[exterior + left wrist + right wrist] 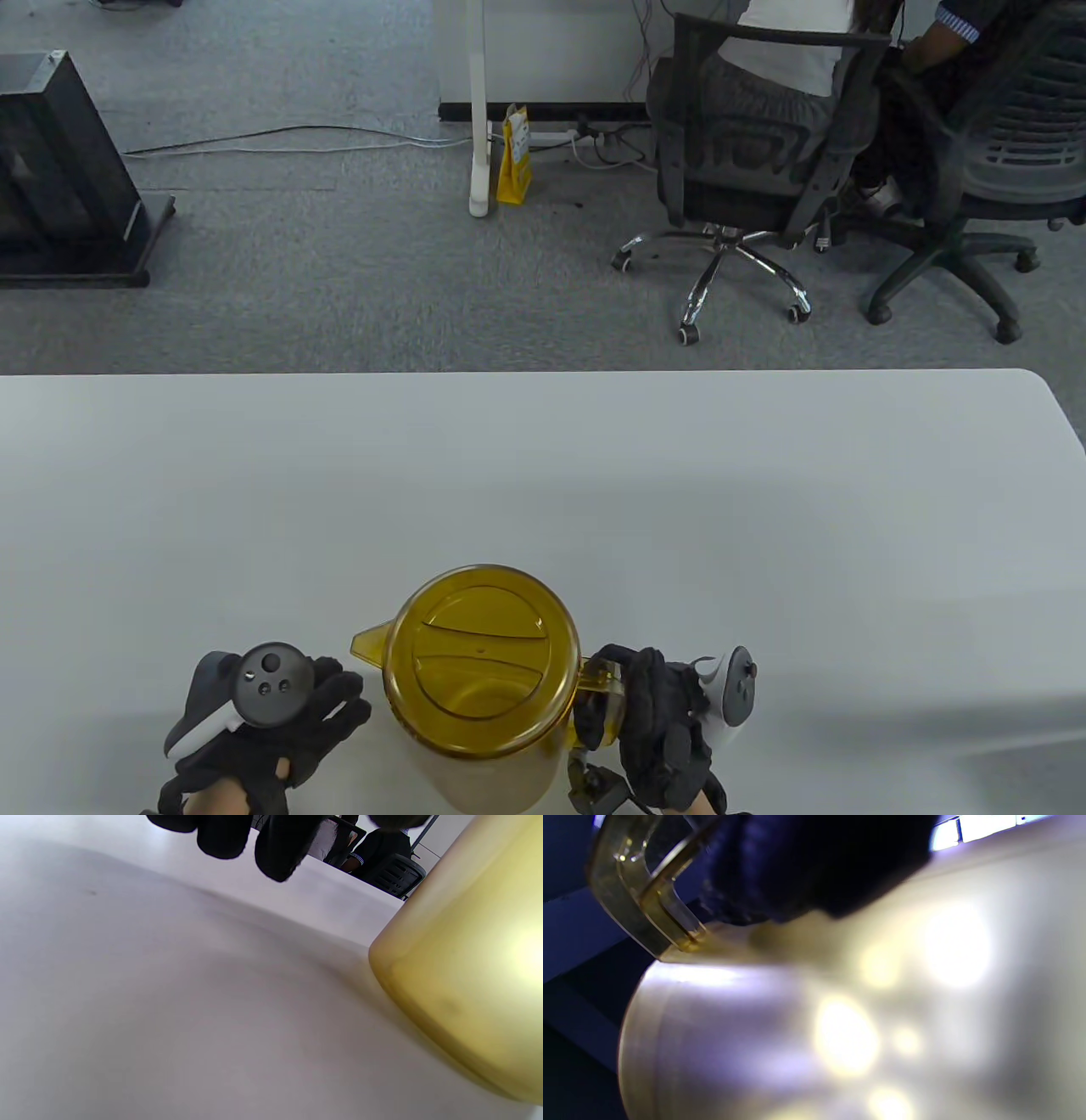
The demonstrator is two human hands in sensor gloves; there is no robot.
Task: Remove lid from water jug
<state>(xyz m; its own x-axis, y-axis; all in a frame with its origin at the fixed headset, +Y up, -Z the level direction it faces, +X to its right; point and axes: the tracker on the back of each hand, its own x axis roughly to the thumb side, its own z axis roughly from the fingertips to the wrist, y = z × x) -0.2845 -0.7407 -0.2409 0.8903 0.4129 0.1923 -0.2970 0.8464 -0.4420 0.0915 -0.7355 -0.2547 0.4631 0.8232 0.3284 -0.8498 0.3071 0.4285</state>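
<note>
A translucent yellow water jug (488, 768) stands near the front edge of the white table (543, 475), its spout pointing left. Its round yellow lid (479, 658) sits in place on top. My right hand (649, 722) grips the jug's handle (602, 679) on the jug's right side; in the right wrist view the handle (642, 895) curves beside my gloved fingers (806, 866) against the pale jug wall (840, 1018). My left hand (293, 722) rests on the table just left of the jug, fingers extended, holding nothing. In the left wrist view, fingertips (280, 853) hang above the table beside the jug's base (466, 984).
Beyond the table's far edge lies grey carpet with two office chairs (747, 170) at the back right, people seated in them. A yellow bag (515, 157) leans by a white desk leg, and a black stand (59, 170) stands at the back left.
</note>
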